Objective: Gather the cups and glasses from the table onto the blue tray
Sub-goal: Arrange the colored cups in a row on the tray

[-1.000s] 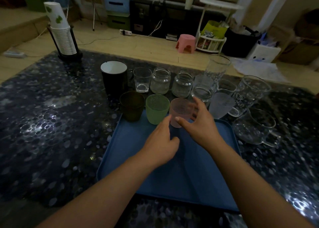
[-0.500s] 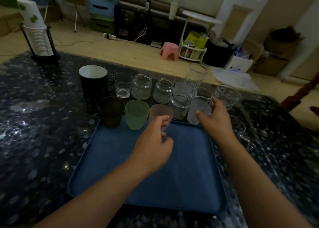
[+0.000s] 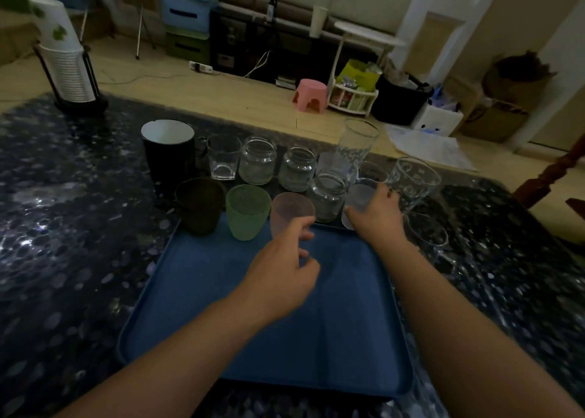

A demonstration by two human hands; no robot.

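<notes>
Blue tray (image 3: 259, 338) lies open; cups (image 3: 247, 212) crowd its far edge.

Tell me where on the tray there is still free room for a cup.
The blue tray is bare across its middle and near edge. Only its far edge is crowded: brown cup, green cup, pink cup.

The tray (image 3: 221, 307) was plain blue, on a table (image 3: 63, 228) that was dark with a pale pebble-like speckle. At the tray's twelve o'clock edge stood a dark brown cup (image 3: 199, 204), a pale green cup (image 3: 248, 210), a translucent pink cup (image 3: 291, 212) and a frosted white cup (image 3: 359, 197). At eleven o'clock a black mug (image 3: 167, 155) showed a white inside, and the glasses and jars were clear.
</notes>
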